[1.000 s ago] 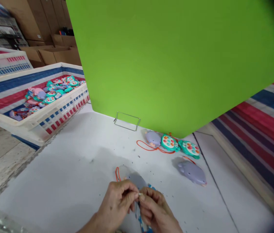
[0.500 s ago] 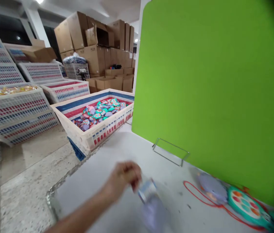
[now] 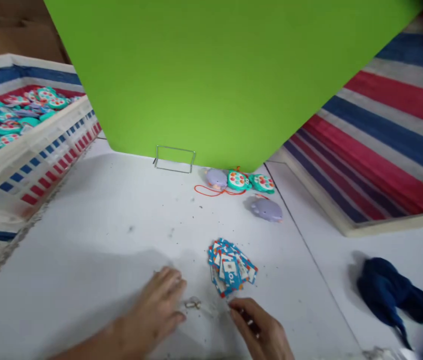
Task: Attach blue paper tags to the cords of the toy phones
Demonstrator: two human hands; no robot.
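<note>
My left hand (image 3: 155, 310) hovers or rests low over the white table (image 3: 95, 240), palm down with its fingers stretched out and nothing held. Thumb and fingers of my right hand (image 3: 262, 330) are pinched together at the near edge of a pile of blue-and-white printed tags (image 3: 230, 270); what they hold is too small and blurred to make out. Between both hands lies a small brownish bundle (image 3: 192, 303), perhaps of thin fasteners. Farther back, a lilac animal-shaped toy (image 3: 267, 209) lies alone on the table.
Against the green board (image 3: 211, 85) sit another lilac toy (image 3: 216, 178), a teal turtle toy (image 3: 237, 180) and a red cord (image 3: 207, 192). A wire frame (image 3: 174, 171) stands nearby. Left is a toy-filled crate (image 3: 57, 155); right, a striped-lined crate (image 3: 395, 110) and dark blue cloth (image 3: 384, 287).
My view has swung right and down. The tagged lilac toy near my left hand before is now away from it. My right hand and the tag pile have come into view.
</note>
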